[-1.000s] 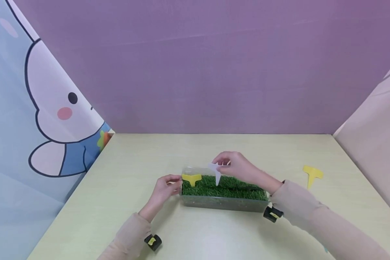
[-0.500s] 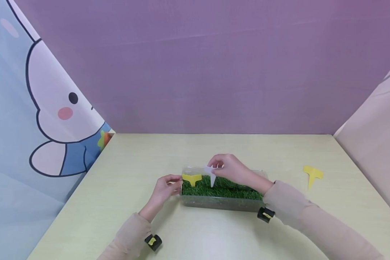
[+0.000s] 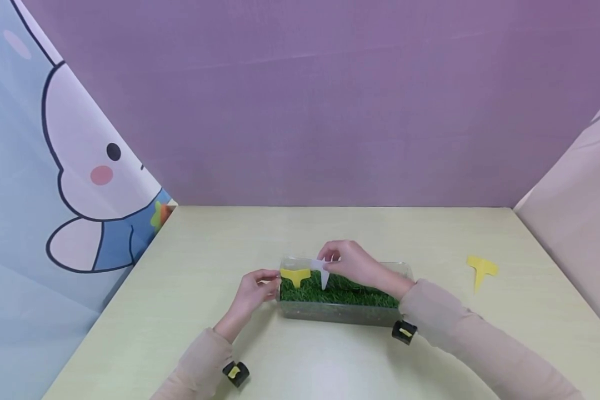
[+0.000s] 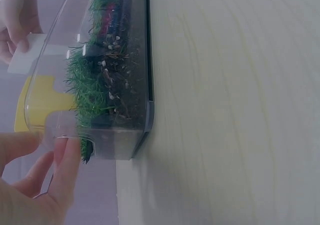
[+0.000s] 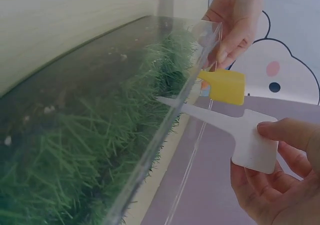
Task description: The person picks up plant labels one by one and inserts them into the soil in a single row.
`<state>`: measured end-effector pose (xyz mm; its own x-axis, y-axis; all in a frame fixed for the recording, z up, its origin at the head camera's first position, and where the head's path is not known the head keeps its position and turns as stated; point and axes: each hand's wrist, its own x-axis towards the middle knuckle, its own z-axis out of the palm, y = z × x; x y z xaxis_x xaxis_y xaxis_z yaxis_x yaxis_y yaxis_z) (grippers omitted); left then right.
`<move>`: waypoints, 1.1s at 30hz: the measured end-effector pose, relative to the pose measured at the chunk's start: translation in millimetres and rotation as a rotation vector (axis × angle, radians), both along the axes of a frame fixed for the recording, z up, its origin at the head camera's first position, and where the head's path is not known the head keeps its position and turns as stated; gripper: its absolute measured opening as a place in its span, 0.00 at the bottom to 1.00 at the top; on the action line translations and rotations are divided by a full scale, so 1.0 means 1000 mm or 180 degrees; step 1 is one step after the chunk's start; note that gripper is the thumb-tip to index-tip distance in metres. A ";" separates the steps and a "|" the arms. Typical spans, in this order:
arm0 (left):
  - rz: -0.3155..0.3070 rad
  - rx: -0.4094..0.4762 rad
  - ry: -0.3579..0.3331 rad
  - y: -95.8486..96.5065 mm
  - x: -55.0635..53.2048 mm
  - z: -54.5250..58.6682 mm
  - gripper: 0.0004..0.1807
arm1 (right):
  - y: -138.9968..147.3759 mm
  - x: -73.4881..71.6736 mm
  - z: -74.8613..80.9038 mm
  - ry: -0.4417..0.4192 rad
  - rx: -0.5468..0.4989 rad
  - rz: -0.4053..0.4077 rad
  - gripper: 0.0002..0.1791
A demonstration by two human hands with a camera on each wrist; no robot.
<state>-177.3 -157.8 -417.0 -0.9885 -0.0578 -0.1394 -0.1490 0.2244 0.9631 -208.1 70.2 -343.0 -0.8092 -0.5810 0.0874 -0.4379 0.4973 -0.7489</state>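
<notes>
A clear plastic planter box point(image 3: 345, 315) with green grass and dark soil stands on the table. My right hand point(image 3: 352, 261) pinches a white T-shaped plant label point(image 5: 254, 140) by its wide head, thumb on one face. The label's pointed stem slants down into the box, with its tip right at the grass in the right wrist view. My left hand point(image 3: 252, 291) grips the box's left end, its fingertips at the end wall. Just inside that end, a yellow plant label point(image 3: 296, 276) stands upright in the grass, its stem's lower part hidden.
Another yellow plant label point(image 3: 481, 270) lies flat on the table point(image 3: 220, 233), to the right of the box. A purple backdrop point(image 3: 300, 111) rises behind the table, and a cartoon-printed cloth point(image 3: 95, 233) hangs at the left.
My right hand has moved left and slightly down with the white plant label, bringing it closer to the standing yellow one. My left hand has stayed at the box's end.
</notes>
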 end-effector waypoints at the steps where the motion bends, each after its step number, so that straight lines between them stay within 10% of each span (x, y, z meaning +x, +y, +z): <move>1: -0.0002 -0.0005 0.0006 0.000 0.000 0.000 0.12 | 0.000 0.000 -0.001 -0.0007 0.0002 -0.0005 0.06; 33: -0.0009 0.0003 -0.0005 0.000 0.001 0.000 0.13 | -0.005 0.002 -0.012 0.0122 0.0228 0.0028 0.06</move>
